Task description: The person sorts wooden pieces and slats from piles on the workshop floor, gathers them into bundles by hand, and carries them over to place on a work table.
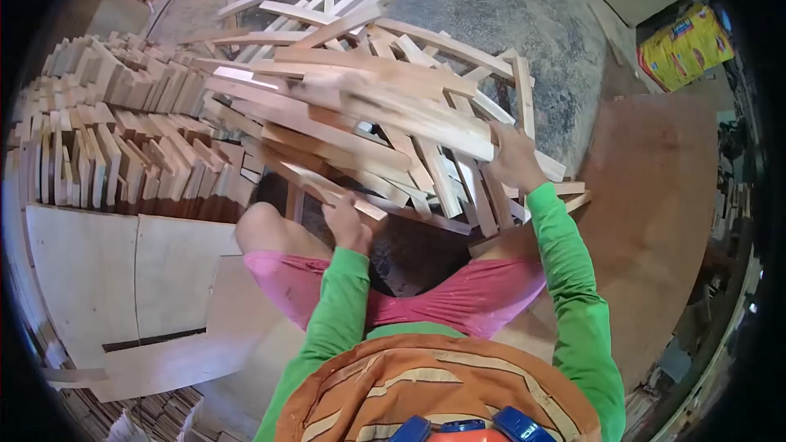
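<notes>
The right hand (514,157) is closed about the near end of a pale wooden slat (426,123), which extends from it toward ten o'clock; blur obscures exact finger placement. The left hand (348,221) is closed around a narrow wooden strip (323,187): long portion toward ten o'clock, short end toward four. The step in hand appears to be two-handed handling of loose slats. The next move likely calls for a firm grip and clearance from the crossed pieces of the slat pile (405,151), at one o'clock from the left hand. Further out, stacked boards (106,155) stand at ten o'clock; a yellow sack (686,47) lies at two.
</notes>
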